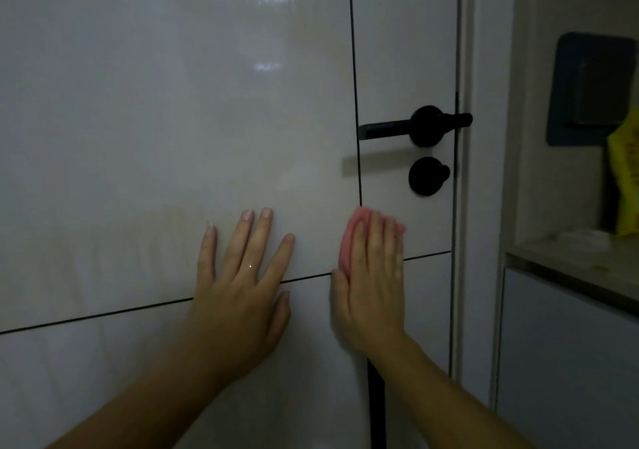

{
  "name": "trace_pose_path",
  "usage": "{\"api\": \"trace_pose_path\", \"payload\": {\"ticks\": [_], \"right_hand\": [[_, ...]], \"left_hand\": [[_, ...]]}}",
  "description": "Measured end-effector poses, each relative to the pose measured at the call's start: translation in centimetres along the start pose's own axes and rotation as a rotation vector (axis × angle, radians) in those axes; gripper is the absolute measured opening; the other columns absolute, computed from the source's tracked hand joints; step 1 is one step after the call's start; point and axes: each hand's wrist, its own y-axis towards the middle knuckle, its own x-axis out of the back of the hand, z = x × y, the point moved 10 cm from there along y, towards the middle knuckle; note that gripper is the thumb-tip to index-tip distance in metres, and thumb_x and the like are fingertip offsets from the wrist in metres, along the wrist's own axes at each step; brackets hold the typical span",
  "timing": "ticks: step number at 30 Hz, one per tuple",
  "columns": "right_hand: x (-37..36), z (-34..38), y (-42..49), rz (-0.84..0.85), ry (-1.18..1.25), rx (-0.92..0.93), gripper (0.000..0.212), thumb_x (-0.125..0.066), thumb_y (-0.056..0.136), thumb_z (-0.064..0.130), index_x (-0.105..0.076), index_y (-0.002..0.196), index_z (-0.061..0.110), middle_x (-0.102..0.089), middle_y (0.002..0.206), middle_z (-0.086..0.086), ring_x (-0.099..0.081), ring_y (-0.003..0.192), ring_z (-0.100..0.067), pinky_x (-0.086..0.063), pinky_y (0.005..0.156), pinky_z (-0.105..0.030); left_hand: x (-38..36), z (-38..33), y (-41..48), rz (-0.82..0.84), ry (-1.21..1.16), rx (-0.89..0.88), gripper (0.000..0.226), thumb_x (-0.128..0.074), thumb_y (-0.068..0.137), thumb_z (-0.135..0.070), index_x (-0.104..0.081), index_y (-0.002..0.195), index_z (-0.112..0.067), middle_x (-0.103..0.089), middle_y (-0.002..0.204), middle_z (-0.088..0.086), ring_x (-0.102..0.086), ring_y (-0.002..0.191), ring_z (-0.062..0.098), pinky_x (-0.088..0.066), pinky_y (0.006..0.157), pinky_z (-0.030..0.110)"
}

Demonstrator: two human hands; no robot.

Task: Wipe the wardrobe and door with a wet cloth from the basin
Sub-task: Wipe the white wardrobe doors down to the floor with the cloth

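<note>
Now, head view: a person works on a glossy white door [173, 120], with both hands on its panel.
Left hand [238, 286]: flat on the door, fingers straight and spread, holding nothing.
Right hand [371, 289]: blurred, fingers straight, pressing the pink cloth [347, 241] to the door.
Cloth: under the right palm, just below the black lock knob [427, 176] and lever handle [397, 130].
Basin: out of view.
Risk: ungripped, the wet cloth may slip from under the flat palm and drop; an upward swipe could knock the knob; the bracing left hand may leave prints on the gloss.
</note>
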Motion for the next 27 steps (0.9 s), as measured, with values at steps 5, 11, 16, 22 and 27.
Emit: {"api": "trace_pose_path", "payload": {"ticks": [5, 11, 16, 22, 27], "right_hand": [[1.5, -5.1, 1.0, -0.08, -0.001, -0.082, 0.064, -0.015, 0.108, 0.04, 0.011, 0.16, 0.013, 0.015, 0.168, -0.009, 0.011, 0.156, -0.029, 0.005, 0.127, -0.048], [0.2, -2.1, -0.6, -0.032, 0.062, -0.086, 0.07, -0.019, 0.106, 0.046, 0.012, 0.16, 0.013, 0.019, 0.168, -0.008, 0.014, 0.156, -0.028, 0.009, 0.127, -0.043], [1.5, -5.9, 1.2, -0.125, 0.12, -0.28, 0.065, -0.014, 0.107, 0.04, 0.002, 0.16, 0.005, 0.003, 0.168, -0.018, 0.004, 0.156, -0.036, 0.0, 0.126, -0.055], [-2.0, 8.1, 0.4, 0.011, -0.047, 0.084, 0.072, -0.027, 0.103, 0.042, 0.0, 0.16, 0.006, 0.002, 0.167, -0.017, 0.002, 0.155, -0.039, 0.0, 0.127, -0.05], [-1.1, 12.2, 4.4, -0.004, -0.1, 0.252, 0.068, -0.027, 0.104, 0.037, -0.003, 0.16, 0.006, 0.005, 0.168, -0.013, 0.006, 0.156, -0.033, 0.004, 0.127, -0.047]], "left_hand": [[-0.4, -0.5, -0.6, 0.002, -0.024, -0.002, 0.069, -0.041, 0.094, -0.043, -0.038, 0.157, -0.014, -0.015, 0.168, 0.019, -0.011, 0.156, 0.039, -0.014, 0.119, 0.068], [-0.8, -0.4, -0.8, 0.0, -0.006, -0.015, 0.071, -0.048, 0.092, -0.042, -0.037, 0.157, -0.015, -0.015, 0.169, 0.019, -0.01, 0.157, 0.039, -0.01, 0.121, 0.067], [0.3, 0.0, -1.0, -0.019, -0.128, -0.067, 0.069, -0.042, 0.096, -0.041, -0.033, 0.159, -0.015, -0.011, 0.17, 0.014, -0.007, 0.158, 0.034, -0.01, 0.122, 0.064], [3.2, 5.3, -4.1, -0.105, -0.252, 0.008, 0.067, -0.046, 0.093, -0.034, -0.038, 0.153, -0.003, -0.023, 0.165, 0.023, -0.018, 0.155, 0.037, -0.015, 0.123, 0.06], [3.3, 14.0, -8.7, -0.108, -0.021, 0.316, 0.068, -0.043, 0.095, -0.038, -0.035, 0.153, -0.003, -0.015, 0.166, 0.027, -0.009, 0.155, 0.043, -0.003, 0.12, 0.069]]}}
